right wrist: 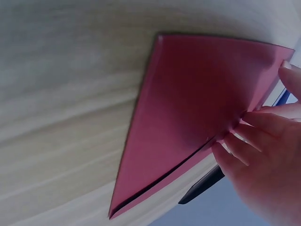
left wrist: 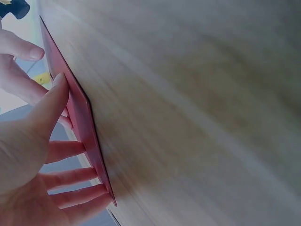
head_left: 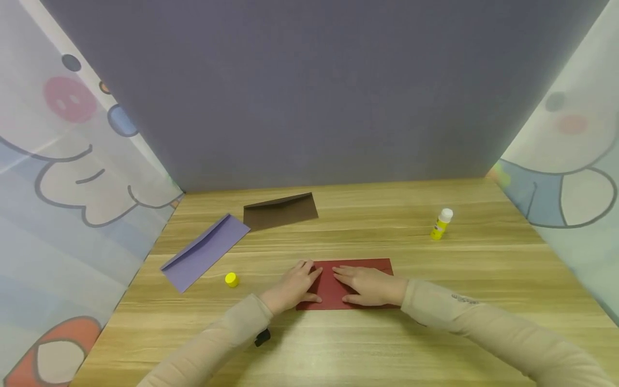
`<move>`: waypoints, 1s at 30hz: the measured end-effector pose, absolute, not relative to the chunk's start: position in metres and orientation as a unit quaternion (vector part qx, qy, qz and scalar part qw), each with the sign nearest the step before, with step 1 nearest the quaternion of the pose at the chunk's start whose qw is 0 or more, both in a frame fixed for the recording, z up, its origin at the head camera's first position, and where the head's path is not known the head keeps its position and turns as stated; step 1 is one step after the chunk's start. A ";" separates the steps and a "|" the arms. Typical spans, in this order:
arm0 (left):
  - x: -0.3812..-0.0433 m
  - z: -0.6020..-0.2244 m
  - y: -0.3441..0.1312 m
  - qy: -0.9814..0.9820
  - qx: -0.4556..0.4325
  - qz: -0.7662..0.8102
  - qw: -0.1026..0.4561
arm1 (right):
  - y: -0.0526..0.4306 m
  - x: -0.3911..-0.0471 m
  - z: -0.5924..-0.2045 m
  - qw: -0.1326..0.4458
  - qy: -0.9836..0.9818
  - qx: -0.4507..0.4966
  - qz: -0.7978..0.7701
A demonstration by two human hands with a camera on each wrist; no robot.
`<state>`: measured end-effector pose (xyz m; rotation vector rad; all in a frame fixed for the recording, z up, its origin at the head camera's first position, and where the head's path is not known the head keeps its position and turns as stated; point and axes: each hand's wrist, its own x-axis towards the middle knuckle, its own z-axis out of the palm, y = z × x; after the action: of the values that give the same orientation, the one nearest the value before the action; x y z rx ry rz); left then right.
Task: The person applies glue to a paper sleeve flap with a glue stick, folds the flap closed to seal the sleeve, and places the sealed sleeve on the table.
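A dark red paper envelope (head_left: pixel 332 294) lies flat on the wooden table in front of the person. On its left part rests the left hand (head_left: pixel 296 286), fingers spread and thumb near the close edge. The right hand (head_left: pixel 371 285) lies over the right part, its extended fingertips touching the paper. In the right wrist view, the fingertips (right wrist: pixel 221 146) press along the envelope's narrow flap (right wrist: pixel 164 182), and a dark gap shows under the flap toward one end. The left wrist view shows the left thumb (left wrist: pixel 59 89) and fingers touching the red envelope (left wrist: pixel 84 120).
A purple envelope (head_left: pixel 207 252) lies at the left, and a brown envelope (head_left: pixel 281 213) lies farther back. Between the purple envelope and the left hand sits a small yellow cap (head_left: pixel 231 279). A yellow glue stick (head_left: pixel 439 228) with a white end stands back right. A grey panel (head_left: pixel 333 107) rises behind the table.
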<state>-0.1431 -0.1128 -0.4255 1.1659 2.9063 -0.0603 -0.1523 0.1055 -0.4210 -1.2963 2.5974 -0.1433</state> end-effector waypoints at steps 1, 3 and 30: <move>-0.143 -0.426 -0.113 0.928 0.371 -0.020 0.006 | 0.105 -0.152 -0.421 0.120 0.888 -0.441 -0.051; -0.143 -0.426 -0.113 0.928 0.371 -0.023 0.008 | 0.106 -0.152 -0.422 0.124 0.889 -0.437 -0.051; -0.141 -0.426 -0.113 0.930 0.367 -0.034 0.003 | 0.141 -0.148 -0.424 0.120 0.894 -0.419 -0.103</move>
<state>-0.1408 -0.1126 -0.4263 1.1507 2.9139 -0.1051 -0.1485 0.1413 -0.4240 -1.2247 2.6130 -0.2999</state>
